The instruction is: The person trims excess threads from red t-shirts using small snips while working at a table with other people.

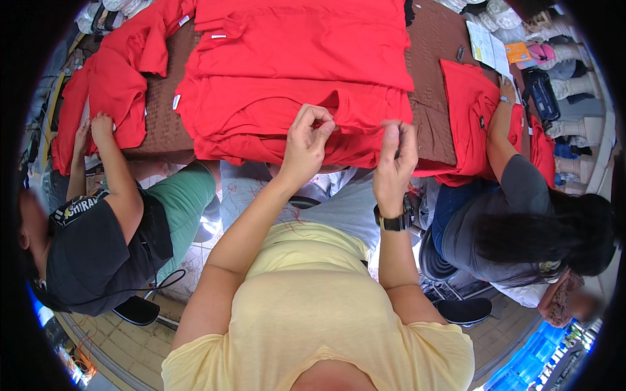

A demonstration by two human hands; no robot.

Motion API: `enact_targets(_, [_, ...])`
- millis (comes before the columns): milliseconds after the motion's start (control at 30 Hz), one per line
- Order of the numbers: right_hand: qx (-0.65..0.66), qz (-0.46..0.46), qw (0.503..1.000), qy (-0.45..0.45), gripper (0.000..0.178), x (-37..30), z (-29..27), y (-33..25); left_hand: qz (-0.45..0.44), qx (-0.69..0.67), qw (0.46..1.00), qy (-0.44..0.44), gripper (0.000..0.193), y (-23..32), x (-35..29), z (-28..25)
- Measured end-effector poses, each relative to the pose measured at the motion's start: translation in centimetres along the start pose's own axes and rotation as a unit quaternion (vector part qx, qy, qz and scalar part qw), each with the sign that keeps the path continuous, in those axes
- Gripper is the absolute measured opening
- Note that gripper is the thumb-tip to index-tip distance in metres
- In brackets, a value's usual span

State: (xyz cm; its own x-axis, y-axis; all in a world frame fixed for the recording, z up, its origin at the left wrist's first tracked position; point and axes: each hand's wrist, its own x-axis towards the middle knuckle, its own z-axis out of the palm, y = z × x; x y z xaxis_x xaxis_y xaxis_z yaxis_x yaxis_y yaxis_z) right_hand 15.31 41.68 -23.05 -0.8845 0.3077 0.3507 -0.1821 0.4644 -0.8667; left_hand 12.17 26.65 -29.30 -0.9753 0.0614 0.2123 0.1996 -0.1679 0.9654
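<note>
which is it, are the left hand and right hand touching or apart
Apart: the head view shows red shirt fabric between the left hand and the right hand, with no finger of one meeting the other.
</note>
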Motion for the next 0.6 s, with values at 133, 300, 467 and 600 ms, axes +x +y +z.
enact_targets(133, [0.211, 0.263, 0.918, -0.211, 0.05, -2.8, 0.6, -1.9, -0.002, -0.025, 1.0, 0.004, 0.003, 0.2, -0.1, 0.1])
enact_targets(300, [0.143, 0.217, 0.939, -0.226, 0.049, -3.0, 2.0, 0.6, -0.012, -0.037, 0.999, -0.002, 0.003, 0.6, -0.3, -0.1])
enact_targets(467, [0.135, 0.219, 0.943, -0.213, 0.051, -2.6, 2.4, 1.1, 0.004, -0.045, 0.999, 0.001, 0.003, 0.7, -0.6, 0.1])
enact_targets(600, [0.149, 0.249, 0.933, -0.211, 0.049, -2.3, 2.4, 1.6, -0.013, -0.04, 0.999, 0.005, 0.003, 0.8, -0.7, 0.1])
